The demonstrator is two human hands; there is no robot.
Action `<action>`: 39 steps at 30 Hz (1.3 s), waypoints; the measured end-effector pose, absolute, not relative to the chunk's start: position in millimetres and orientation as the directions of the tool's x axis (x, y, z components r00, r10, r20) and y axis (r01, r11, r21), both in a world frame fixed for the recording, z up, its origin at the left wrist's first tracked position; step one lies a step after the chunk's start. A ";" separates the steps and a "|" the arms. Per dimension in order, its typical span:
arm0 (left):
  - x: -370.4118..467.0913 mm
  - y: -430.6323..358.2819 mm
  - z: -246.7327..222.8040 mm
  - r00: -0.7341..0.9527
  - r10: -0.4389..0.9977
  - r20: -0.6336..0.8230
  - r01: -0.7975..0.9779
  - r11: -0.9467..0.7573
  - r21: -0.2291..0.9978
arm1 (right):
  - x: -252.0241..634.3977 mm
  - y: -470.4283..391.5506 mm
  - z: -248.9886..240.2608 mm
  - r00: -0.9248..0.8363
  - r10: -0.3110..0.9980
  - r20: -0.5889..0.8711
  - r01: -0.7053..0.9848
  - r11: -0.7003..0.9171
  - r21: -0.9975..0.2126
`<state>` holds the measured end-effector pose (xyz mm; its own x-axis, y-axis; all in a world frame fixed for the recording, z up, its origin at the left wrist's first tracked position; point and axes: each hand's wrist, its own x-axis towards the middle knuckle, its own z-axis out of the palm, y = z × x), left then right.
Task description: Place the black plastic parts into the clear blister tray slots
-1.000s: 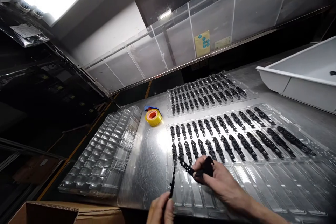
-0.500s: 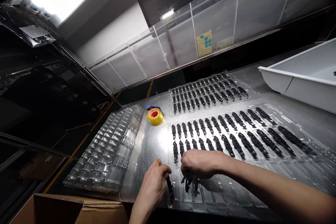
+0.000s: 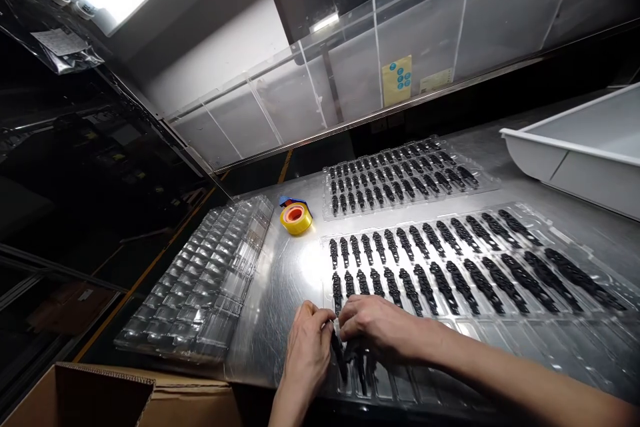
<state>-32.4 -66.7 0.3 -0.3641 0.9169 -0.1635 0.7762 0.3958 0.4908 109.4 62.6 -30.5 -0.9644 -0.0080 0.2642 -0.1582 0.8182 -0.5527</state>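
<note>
A slim black plastic part (image 3: 339,353) sits at the near-left corner of my clear plastic slotted tray (image 3: 575,340). My left hand (image 3: 307,347) pinches it; my right hand (image 3: 377,328), fingers curled, presses neighbouring parts. A yellow tape roll (image 3: 296,219) lies beyond on the steel tabletop (image 3: 280,293).

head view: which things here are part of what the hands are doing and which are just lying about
In hand:
- left hand and right hand, pressing black parts into slots
- near clear tray, partly filled with the same parts

Lying about:
- far filled tray
- stack of empty trays
- yellow tape roll
- white bin
- cardboard box
</note>
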 end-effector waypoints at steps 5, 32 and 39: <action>-25.7 -69.2 -7.7 -0.368 0.921 -0.130 0.798 0.385 0.464 | 119.4 70.1 -23.5 -0.971 0.047 0.233 -0.100 0.809 -0.580; -15.4 -86.9 -45.0 -0.229 0.923 0.308 0.972 0.233 0.026 | 270.8 45.8 -12.3 -0.691 0.712 0.126 0.150 0.312 -0.938; 0.6 -84.4 -55.1 -0.305 0.845 0.439 0.952 0.279 0.125 | 283.8 33.5 -44.1 -0.567 0.823 0.024 0.236 0.191 -0.953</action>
